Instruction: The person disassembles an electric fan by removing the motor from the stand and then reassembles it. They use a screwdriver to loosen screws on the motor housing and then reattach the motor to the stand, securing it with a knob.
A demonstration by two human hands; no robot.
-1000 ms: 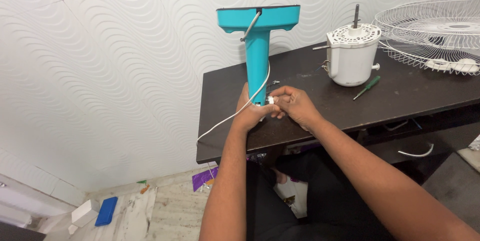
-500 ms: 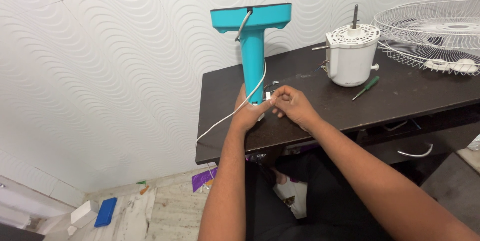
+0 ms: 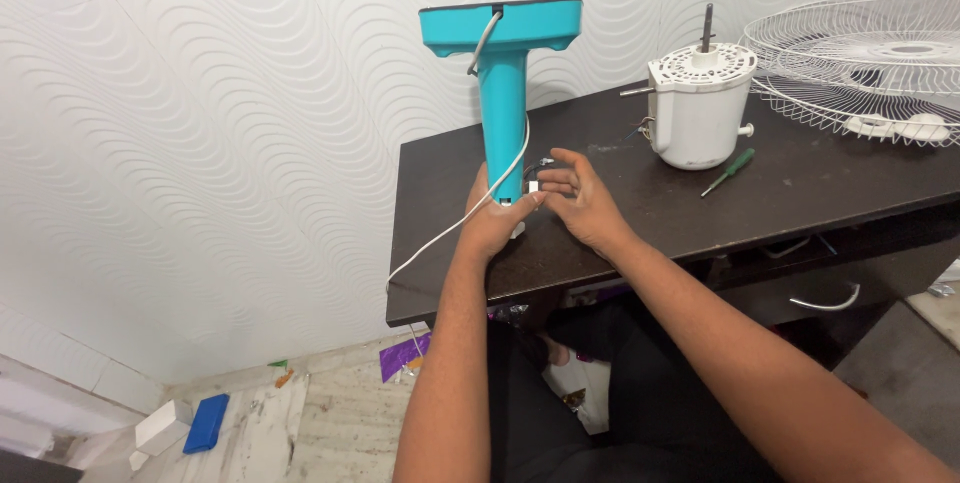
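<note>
Plastic, light and top-heavy I judge, the teal fan stand (image 3: 502, 93) sits gripped low in my left hand (image 3: 493, 221) while my right hand (image 3: 578, 201) pinches its small wire connector (image 3: 533, 185).

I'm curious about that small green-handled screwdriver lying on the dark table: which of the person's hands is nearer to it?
Right. The right hand is left of the green-handled screwdriver; the left hand, gripping the teal plastic stand, is farther left.
</note>
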